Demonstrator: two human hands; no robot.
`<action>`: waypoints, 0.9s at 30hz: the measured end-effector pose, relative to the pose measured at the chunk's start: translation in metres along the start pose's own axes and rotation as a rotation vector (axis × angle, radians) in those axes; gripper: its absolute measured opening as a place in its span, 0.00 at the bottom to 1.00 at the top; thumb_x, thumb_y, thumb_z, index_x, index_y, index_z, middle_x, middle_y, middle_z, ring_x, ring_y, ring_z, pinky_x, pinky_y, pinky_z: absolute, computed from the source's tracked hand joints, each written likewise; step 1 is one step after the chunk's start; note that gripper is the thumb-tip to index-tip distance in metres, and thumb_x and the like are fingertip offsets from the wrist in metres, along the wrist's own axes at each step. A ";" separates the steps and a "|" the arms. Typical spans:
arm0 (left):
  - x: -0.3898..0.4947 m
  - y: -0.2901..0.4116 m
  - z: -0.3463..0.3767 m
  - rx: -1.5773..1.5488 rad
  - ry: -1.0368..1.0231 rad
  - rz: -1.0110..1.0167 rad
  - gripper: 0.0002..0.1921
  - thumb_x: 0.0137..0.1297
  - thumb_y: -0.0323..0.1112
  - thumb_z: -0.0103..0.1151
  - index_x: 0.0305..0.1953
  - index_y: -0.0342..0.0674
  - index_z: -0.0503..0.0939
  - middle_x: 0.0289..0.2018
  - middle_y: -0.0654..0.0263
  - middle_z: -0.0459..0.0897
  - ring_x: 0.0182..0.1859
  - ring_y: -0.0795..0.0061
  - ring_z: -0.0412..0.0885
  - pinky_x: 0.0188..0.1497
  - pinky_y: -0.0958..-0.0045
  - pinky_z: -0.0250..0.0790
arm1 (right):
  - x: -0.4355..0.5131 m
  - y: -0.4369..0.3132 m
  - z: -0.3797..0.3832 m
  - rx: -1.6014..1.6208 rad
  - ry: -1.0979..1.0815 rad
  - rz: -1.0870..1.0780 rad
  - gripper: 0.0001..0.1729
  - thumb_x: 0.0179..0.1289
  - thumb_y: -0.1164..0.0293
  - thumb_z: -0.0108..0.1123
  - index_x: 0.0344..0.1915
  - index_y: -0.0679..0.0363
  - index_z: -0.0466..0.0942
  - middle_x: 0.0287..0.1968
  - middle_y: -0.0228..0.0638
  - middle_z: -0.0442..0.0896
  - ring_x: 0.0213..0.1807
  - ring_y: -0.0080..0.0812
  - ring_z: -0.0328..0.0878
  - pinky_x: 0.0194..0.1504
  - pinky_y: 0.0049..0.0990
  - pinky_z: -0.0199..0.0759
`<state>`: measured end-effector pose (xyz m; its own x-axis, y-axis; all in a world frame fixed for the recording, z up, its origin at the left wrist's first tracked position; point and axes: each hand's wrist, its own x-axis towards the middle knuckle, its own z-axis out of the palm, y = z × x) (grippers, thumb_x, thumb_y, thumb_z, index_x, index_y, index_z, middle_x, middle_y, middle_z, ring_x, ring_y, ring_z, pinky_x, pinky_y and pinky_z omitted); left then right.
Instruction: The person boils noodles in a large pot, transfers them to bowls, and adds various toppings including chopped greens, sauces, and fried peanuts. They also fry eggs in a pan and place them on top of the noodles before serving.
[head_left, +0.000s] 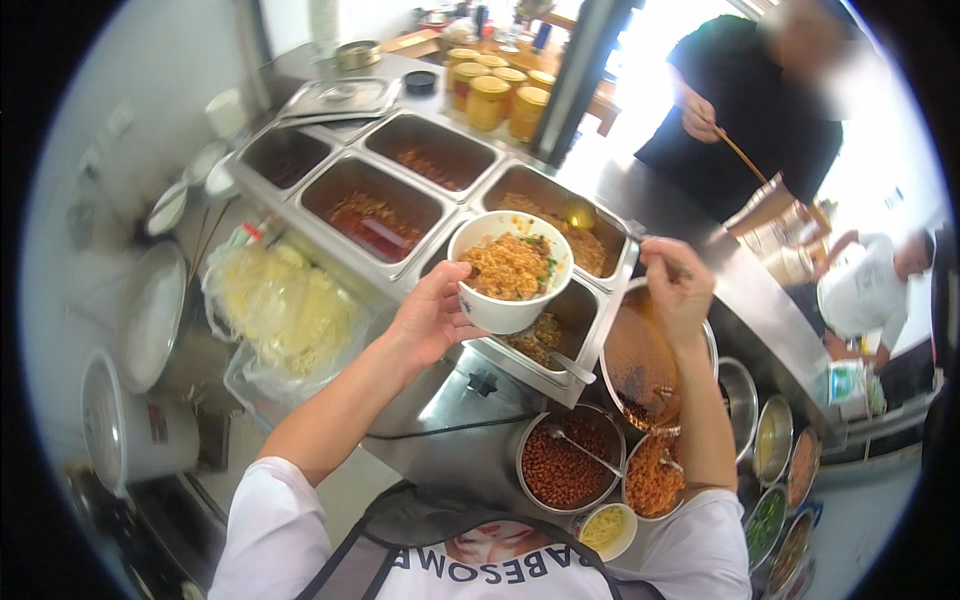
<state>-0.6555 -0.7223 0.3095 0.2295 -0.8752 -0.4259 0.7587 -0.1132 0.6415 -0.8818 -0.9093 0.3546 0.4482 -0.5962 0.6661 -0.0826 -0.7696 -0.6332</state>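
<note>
My left hand (427, 315) holds a white paper bowl (506, 316) from its left side, over the front right of the steam table. Orange-brown food (506, 262) with bits of green fills much of the bowl. My right hand (679, 281) is closed around the handle of a metal ladle (579, 213). The ladle's head is at the right-hand pan (551, 180) of brownish minced food. Below the bowl, a pan (585, 307) of greenish-brown topping has a spoon (574, 367) in it; the bowl partly hides that pan.
A bag of pale noodles (292, 307) lies left. On the right are a large pot of reddish sauce (637, 360), a bowl of brown beans or nuts (562, 461) and shredded orange food (652, 480). Yellow-lidded jars (487, 97) stand behind. A person (750, 112) holds chopsticks beyond the counter.
</note>
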 end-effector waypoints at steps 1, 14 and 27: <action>-0.008 -0.004 -0.005 -0.031 -0.004 0.016 0.29 0.52 0.50 0.59 0.52 0.38 0.66 0.46 0.55 0.72 0.46 0.58 0.76 0.48 0.55 0.70 | -0.009 0.016 0.009 -0.102 -0.051 0.003 0.09 0.55 0.83 0.55 0.34 0.63 0.80 0.31 0.36 0.82 0.31 0.21 0.77 0.32 0.17 0.69; -0.166 -0.106 -0.058 -0.026 0.080 0.151 0.35 0.51 0.42 0.62 0.58 0.32 0.63 0.53 0.57 0.73 0.54 0.67 0.73 0.56 0.63 0.67 | -0.125 -0.085 0.022 0.603 -0.753 0.724 0.34 0.54 0.69 0.58 0.61 0.61 0.60 0.58 0.39 0.62 0.59 0.35 0.63 0.60 0.32 0.58; -0.085 -0.111 0.055 0.269 -0.278 -0.063 0.28 0.63 0.47 0.50 0.60 0.38 0.62 0.53 0.60 0.71 0.54 0.64 0.71 0.49 0.59 0.71 | -0.169 -0.083 -0.080 1.184 -0.131 1.096 0.37 0.56 0.66 0.57 0.63 0.58 0.52 0.52 0.41 0.73 0.47 0.34 0.77 0.40 0.34 0.81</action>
<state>-0.7924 -0.6613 0.3093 -0.0143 -0.9526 -0.3038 0.5706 -0.2573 0.7799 -1.0217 -0.7632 0.3260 0.7128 -0.6413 -0.2839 0.2718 0.6258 -0.7311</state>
